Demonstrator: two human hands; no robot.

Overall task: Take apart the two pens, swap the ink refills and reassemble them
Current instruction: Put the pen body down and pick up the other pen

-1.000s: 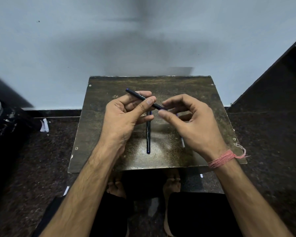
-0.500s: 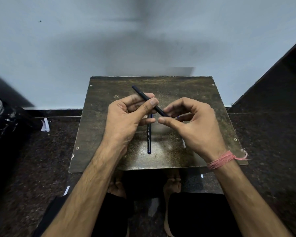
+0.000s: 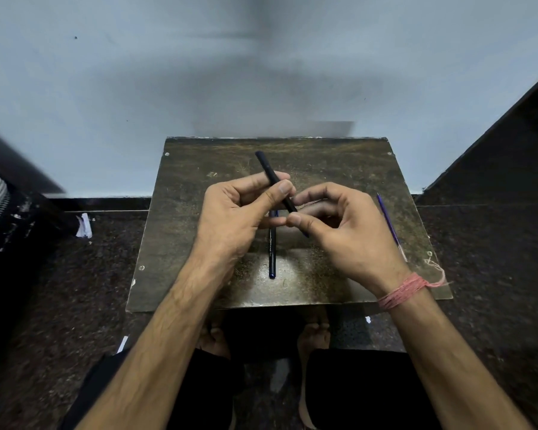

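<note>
Both hands work over the small dark table [image 3: 370, 169]: the left hand [image 3: 230, 218] pinches the black pen barrel [image 3: 274, 181], tilted far-left, while the right hand [image 3: 348, 231] seems to nip its near tip, though that grip is partly hidden. A loosened tip or the refill [image 3: 389, 221] at the right edge could roll off; the second pen [image 3: 272, 252] lies flat between the wrists.

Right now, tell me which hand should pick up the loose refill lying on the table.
Right. The right hand is beside the refill near the table's right edge, pinching only the black pen's tip; the left hand grips that pen's barrel.
</note>
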